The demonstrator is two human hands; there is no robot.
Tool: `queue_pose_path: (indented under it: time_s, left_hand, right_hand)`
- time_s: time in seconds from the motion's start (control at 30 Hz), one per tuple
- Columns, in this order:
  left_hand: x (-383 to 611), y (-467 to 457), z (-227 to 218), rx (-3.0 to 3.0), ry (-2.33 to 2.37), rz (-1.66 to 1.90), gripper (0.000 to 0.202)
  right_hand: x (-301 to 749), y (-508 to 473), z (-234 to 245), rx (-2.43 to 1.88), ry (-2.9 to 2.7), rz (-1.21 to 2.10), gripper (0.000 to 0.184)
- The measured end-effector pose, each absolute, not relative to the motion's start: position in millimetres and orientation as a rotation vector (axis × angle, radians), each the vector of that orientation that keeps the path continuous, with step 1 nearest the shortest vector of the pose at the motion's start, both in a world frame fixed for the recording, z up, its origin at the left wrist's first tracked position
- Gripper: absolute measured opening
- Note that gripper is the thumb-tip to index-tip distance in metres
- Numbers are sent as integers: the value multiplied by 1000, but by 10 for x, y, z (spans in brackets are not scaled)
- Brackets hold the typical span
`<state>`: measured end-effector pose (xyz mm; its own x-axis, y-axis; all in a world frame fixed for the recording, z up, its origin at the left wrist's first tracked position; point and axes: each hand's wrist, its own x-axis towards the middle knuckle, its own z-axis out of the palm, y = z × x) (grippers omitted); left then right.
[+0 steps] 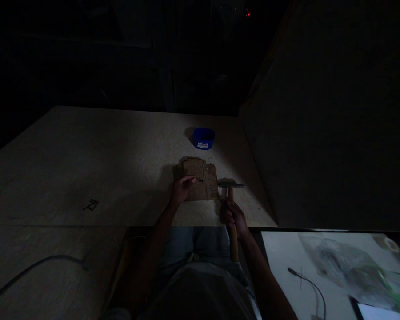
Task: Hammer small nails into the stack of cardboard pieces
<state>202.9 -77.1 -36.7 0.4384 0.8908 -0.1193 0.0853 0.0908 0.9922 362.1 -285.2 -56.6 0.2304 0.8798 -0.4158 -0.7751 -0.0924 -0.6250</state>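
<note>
My right hand is wrapped round the wooden handle of a hammer. The hammer's metal head is at the top, just right of a flat piece of brown cardboard. Over the cardboard's left part, my left hand has thumb and finger pinched together. A small dark piece or mark shows right at those fingertips; in the dim light I cannot make out what the fingers hold.
A blue plastic tub with a white label stands behind the cardboard on the pale board. Black marks lie at left. A dark upright panel borders the right. Cables and a plastic bag lie nearer me.
</note>
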Motion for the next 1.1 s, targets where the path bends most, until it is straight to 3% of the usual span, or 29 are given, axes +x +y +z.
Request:
queue_pose_path:
  time_s: [0.13, 0.43, 1.1]
  left_hand:
    - [2110, -684, -460, 1461, 964, 782, 12]
    - [2143, -641, -716, 1543, 894, 729, 16]
    - [2134, -661, -688, 1381, 945, 708, 20]
  right_hand:
    - [3628, -2852, -586, -934, -117, 1360, 35]
    - [3612, -2840, -606, -890, -108, 1365, 32]
    - [3624, -2829, -540, -919, -100, 1383, 35]
